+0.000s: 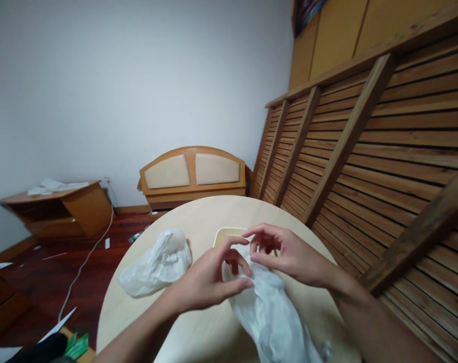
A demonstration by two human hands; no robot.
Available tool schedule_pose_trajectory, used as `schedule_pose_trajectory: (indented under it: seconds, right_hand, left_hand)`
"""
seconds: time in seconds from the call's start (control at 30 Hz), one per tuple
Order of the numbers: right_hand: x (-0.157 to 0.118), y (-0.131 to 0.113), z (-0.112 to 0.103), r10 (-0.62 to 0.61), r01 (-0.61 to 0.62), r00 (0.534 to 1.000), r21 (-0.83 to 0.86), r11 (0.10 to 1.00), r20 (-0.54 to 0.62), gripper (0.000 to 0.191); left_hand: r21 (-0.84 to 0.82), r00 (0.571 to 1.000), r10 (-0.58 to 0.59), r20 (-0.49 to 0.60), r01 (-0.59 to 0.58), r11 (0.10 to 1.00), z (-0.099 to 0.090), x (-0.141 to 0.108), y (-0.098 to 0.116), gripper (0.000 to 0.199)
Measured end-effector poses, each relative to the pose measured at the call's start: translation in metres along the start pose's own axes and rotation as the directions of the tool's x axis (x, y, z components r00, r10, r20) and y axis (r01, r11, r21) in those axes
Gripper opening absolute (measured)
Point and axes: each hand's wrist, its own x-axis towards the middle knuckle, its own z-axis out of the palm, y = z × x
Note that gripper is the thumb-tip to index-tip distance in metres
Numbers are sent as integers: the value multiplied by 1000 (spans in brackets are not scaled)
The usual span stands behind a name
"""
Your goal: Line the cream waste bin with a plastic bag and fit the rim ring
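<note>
A thin white plastic bag (276, 317) lies crumpled along the near part of the round table (213, 212), its upper end between my two hands. My left hand (217, 277) is curled at the bag's left side, thumb and fingertips close together on the film. From the right, my right hand (279, 249) pinches the upper end with thumb and fingers, index finger raised. Beyond my fingers is the rim of a pale yellow plastic container (223, 232), mostly hidden by the hands and bag. What the bag holds, if anything, is hard to make out.
Another crumpled white plastic bag (158, 262) rests at the table's left. A slatted wooden panel (338, 151) leans along the right side. Behind the table stands a headboard (193, 171); a low wooden desk (58, 206) and a cable (87, 259) are at left.
</note>
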Motion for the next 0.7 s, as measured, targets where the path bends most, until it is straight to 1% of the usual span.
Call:
schedule_pose_trajectory:
  seconds: [0.03, 0.1, 0.13, 0.17, 0.2, 0.23, 0.27, 0.3, 0.33, 0.4, 0.43, 0.47, 0.5, 0.53, 0.57, 0.6, 0.63, 0.67, 0.7]
  right_hand:
    - [-3, 1, 2, 8, -9, 1000, -23, 1000, -18, 33]
    - [-11, 3, 5, 24, -28, 998, -64, 998, -61, 32]
    - [-15, 5, 5, 33, -39, 997, -88, 995, -67, 32]
    - [-20, 7, 5, 48, -54, 997, -114, 992, -55, 30]
    - [-26, 10, 6, 72, -76, 997, -139, 987, -32, 28]
    - [-33, 14, 6, 100, -99, 995, -163, 982, -4, 25]
    - [-40, 17, 8, 130, -124, 991, -189, 974, 21, 22]
    - [-49, 22, 10, 159, -150, 987, -212, 966, 28, 19]
    - [-57, 26, 14, 177, -163, 983, -239, 957, 39, 19]
    - [-76, 39, 25, 200, -178, 979, -341, 923, 28, 19]
    - [-86, 47, 32, 221, -205, 975, -397, 895, -4, 19]
    - [-94, 56, 41, 248, -231, 969, -425, 875, -17, 25]
    - [-103, 67, 51, 274, -255, 961, -445, 858, -22, 37]
    - [-110, 79, 61, 292, -281, 955, -458, 843, -48, 48]
    - [-116, 92, 72, 299, -294, 952, -473, 830, -67, 57]
    - [-121, 104, 81, 308, -307, 948, -491, 815, -82, 61]
    - [-125, 114, 89, 317, -313, 945, -509, 802, -82, 57]
    - [-128, 123, 96, 314, -298, 947, -529, 795, -63, 49]
    - [-129, 128, 100, 300, -269, 953, -561, 783, -39, 35]
  left_hand:
    - [53, 1000, 1, -30, 0, 999, 3, -3, 0, 39]
    - [159, 990, 18, -137, 4, 987, 6, -7, -3, 15]
    - [210, 980, 37, -195, 5, 978, 6, -9, -5, 10]
    - [256, 970, 58, -235, 5, 967, 6, -11, -8, 9]
    - [302, 966, 83, -244, -6, 953, 5, -13, -11, 8]
    - [355, 968, 116, -221, -31, 934, 3, -15, -14, 7]
    - [421, 973, 158, -171, -73, 904, 3, -18, -17, 8]
    - [491, 973, 207, -103, -132, 861, 3, -22, -21, 10]
    - [557, 965, 262, -28, -203, 805, 5, -26, -26, 12]
    - [653, 928, 365, 80, -325, 684, 12, -37, -38, 12]
    - [679, 905, 412, 107, -369, 634, 17, -43, -45, 9]
    - [701, 895, 433, 102, -374, 607, 23, -48, -52, 6]
    - [720, 894, 437, 97, -366, 589, 30, -53, -59, 3]
    - [735, 902, 417, 110, -357, 576, 36, -58, -66, 2]
    - [743, 916, 384, 111, -334, 581, 42, -62, -71, 4]
    - [739, 931, 353, 96, -304, 601, 47, -65, -76, 8]
    - [729, 945, 318, 81, -274, 628, 52, -67, -79, 16]
    - [713, 959, 275, 66, -238, 659, 55, -69, -81, 25]
    - [697, 973, 223, 49, -194, 690, 58, -70, -83, 34]
